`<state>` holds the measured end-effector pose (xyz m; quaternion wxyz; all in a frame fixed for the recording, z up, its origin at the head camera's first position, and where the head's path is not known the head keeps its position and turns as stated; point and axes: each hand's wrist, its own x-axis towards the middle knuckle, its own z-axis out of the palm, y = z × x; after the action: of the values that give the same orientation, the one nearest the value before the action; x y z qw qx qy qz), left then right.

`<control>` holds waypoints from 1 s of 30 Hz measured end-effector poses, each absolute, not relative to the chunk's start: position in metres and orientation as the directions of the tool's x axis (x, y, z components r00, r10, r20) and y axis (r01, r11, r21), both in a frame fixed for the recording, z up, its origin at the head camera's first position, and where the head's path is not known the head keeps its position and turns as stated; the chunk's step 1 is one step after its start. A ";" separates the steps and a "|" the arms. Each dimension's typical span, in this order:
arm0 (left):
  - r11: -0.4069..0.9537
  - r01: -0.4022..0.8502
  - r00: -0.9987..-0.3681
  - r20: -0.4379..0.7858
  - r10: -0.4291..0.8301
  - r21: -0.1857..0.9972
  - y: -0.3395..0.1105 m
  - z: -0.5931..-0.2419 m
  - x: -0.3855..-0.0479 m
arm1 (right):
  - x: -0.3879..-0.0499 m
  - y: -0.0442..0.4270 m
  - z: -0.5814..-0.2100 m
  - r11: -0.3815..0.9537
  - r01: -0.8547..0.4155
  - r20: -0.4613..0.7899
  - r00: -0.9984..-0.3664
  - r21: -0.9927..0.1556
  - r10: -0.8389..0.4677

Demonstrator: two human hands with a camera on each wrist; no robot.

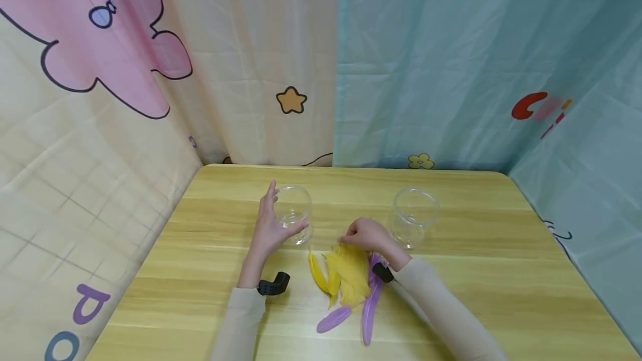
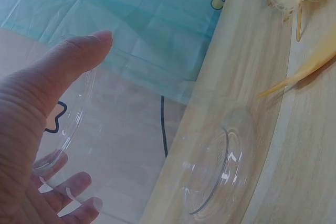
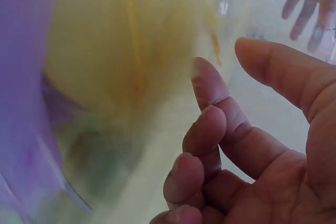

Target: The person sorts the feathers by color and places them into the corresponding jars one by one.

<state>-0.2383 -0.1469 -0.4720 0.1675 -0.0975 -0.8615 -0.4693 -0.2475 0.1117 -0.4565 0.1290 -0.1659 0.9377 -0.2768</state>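
Observation:
A clear plastic cup [image 1: 293, 216] stands at the left of the wooden table. My left hand [image 1: 270, 233] holds it, thumb along the near side and fingers round the far side; in the left wrist view the thumb [image 2: 79, 56] lies across its rim. My right hand [image 1: 370, 234] is over the far end of a pile of yellow feathers [image 1: 351, 274]. In the right wrist view its fingers [image 3: 236, 119] are bent, with a gap between thumb and index fingertip beside a feather's quill. Purple feathers [image 1: 369, 316] lie by the pile's near and right sides.
A second clear cup [image 1: 415, 219] stands at the right, just beyond my right hand. Printed curtains [image 1: 261, 60] hang along the table's back and sides. A lone purple feather [image 1: 333, 320] lies at the near side of the pile.

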 end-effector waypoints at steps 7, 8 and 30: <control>0.542 0.309 -0.931 0.366 0.003 0.782 -0.147 -0.473 -0.238 | -0.252 0.108 -0.474 0.760 -0.199 -0.180 -0.906 -0.619 -0.383; 0.544 0.305 -0.932 0.362 0.003 0.782 -0.147 -0.473 -0.237 | -0.252 0.108 -0.474 0.750 -0.195 -0.177 -0.906 -0.631 -0.385; 0.518 0.323 -0.928 0.372 0.010 0.792 -0.144 -0.472 -0.238 | -0.258 0.119 -0.399 0.679 -0.430 0.311 -0.902 -0.595 -0.299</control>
<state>-0.2382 -0.1445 -0.4720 0.1628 -0.0973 -0.8557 -0.4814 -0.2585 0.1192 -0.3992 -0.0946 -0.1998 0.9115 -0.3470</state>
